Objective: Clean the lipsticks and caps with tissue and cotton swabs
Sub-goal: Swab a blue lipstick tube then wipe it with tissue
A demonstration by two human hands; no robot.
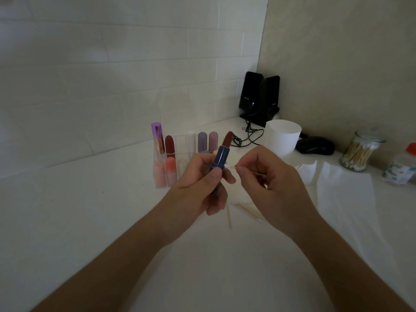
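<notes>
Behind and left of the left grip, a clear rack [180,145] of capped lipsticks stands on the white table [90,210]. The left hand [198,183] grips an uncapped blue lipstick [219,157] nearly upright, its dark red bullet [227,139] wound out above the fingers. The right hand [274,176] pinches a cotton swab [230,167], tip touching the tube just above the left grip. An upward slip would likely smear or gouge the exposed bullet; hard pressure may bend the thin stick. Used swabs [247,210] lie below both grips. A tissue roll [281,138] and swab jar [358,154] stand beyond the right grip.
</notes>
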